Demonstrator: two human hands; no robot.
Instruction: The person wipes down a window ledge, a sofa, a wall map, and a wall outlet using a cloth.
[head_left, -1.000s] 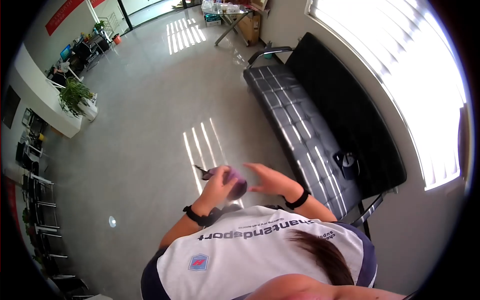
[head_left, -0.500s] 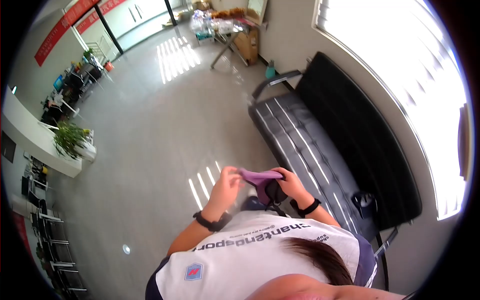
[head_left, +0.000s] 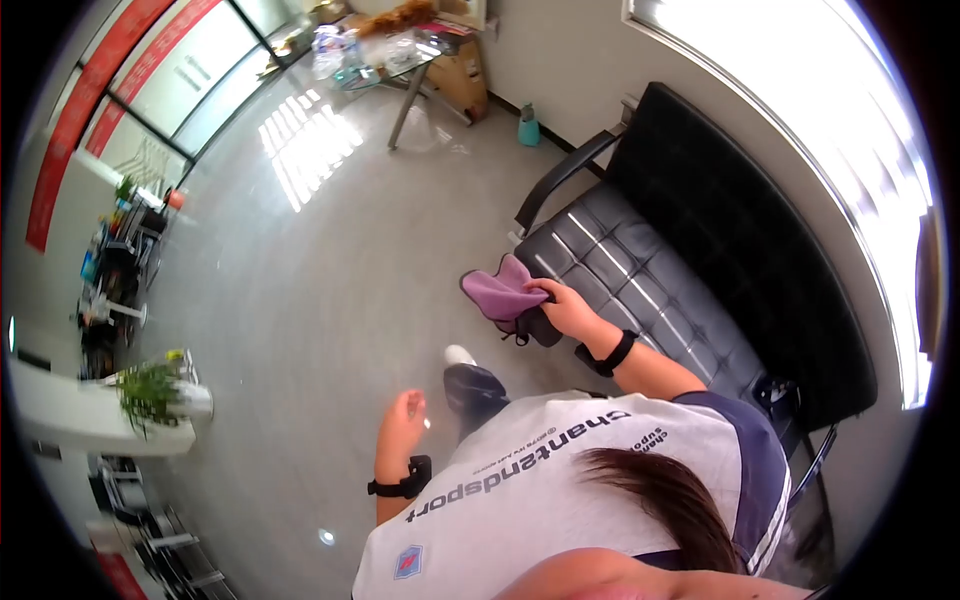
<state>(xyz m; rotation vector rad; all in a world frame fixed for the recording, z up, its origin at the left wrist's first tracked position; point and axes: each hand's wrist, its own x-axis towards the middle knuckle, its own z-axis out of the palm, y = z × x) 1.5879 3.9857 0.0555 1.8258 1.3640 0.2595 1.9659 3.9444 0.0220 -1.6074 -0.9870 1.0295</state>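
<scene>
Out in front of my body, near the sofa seat, my right hand point(head_left: 570, 311) grips a purple fabric item point(head_left: 500, 292). The item has dark edging, a dark section below my fingers and a thin black cord; its exact kind is unclear. Lower and to the left, my left hand point(head_left: 402, 420) is held away from it, with loosely bent fingers and nothing visible in them. Both wrists wear black bands.
A black sofa point(head_left: 735, 240) stands at the right, with a dark object point(head_left: 775, 395) on its seat. Farther off are a glass table point(head_left: 405, 62), a cardboard box point(head_left: 462, 80) and a teal vase point(head_left: 528, 127). A potted plant point(head_left: 148, 395) and chairs are at the left.
My left hand has let go of the purple item and dropped down to the left. My right hand has carried the item forward. The view has turned, and a foot now shows ahead.
</scene>
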